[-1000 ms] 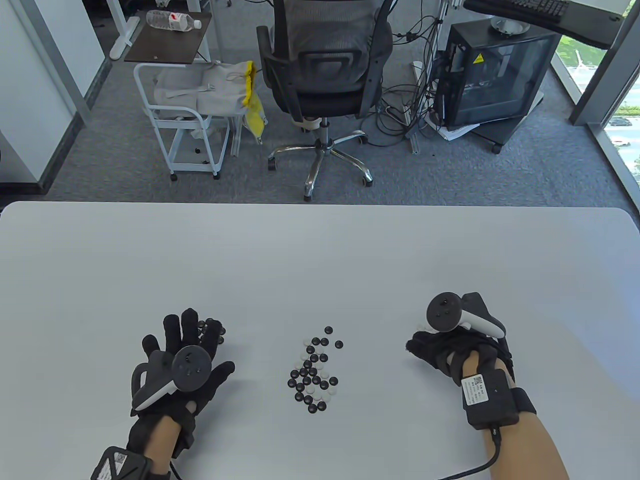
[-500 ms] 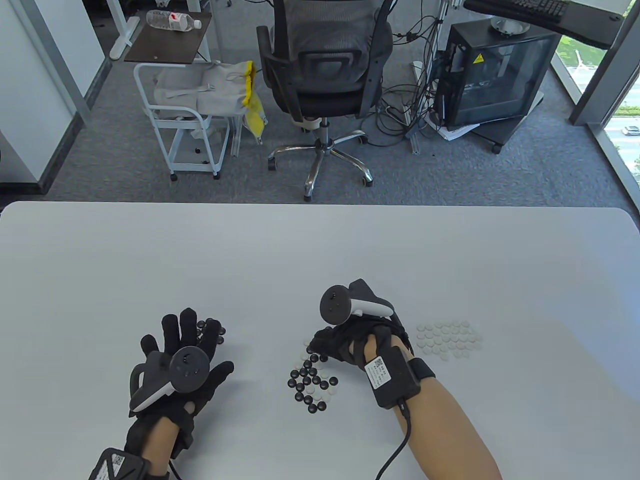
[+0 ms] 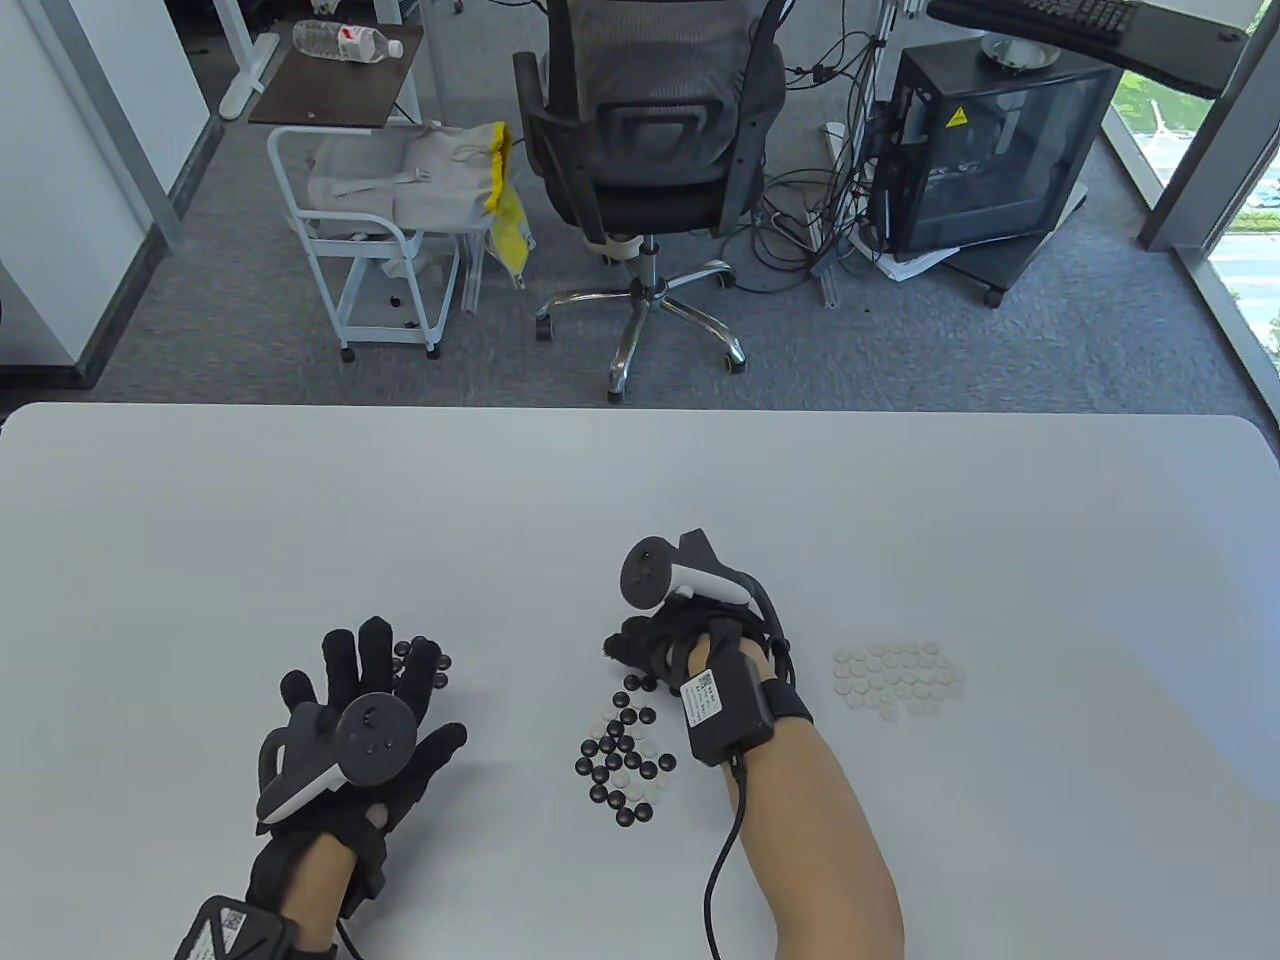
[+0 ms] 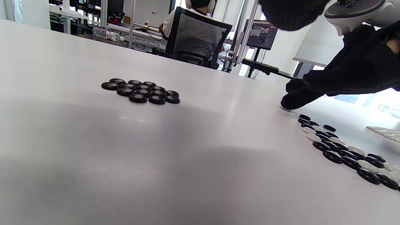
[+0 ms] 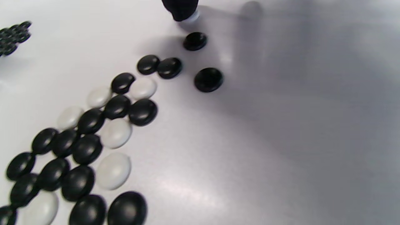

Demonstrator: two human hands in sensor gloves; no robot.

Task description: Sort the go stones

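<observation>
**Black and white stones in three groups on a pale table**

Table view: a mixed pile of black and white stones lies near the front middle of the white table. The right hand sits at the far end of that pile, fingers curled down toward the tabletop, its tracker on top; whether they pinch a stone cannot be told from above. To its right, well apart from the pile, lies a cluster of white stones. The left hand rests flat on the table with fingers spread and straight, holding nothing; a small group of black stones shows just past its fingertips. Beyond the table stand an office chair and a white cart.

Left wrist view: the black stones lie packed flat in a tight patch. On the right, the right hand reaches down, and one fingertip presses on a white stone at the head of the mixed pile.

Right wrist view: a gloved fingertip at the top edge sits on a single white stone. Just beside it lie loose black stones, then the mixed pile running to the lower left.
</observation>
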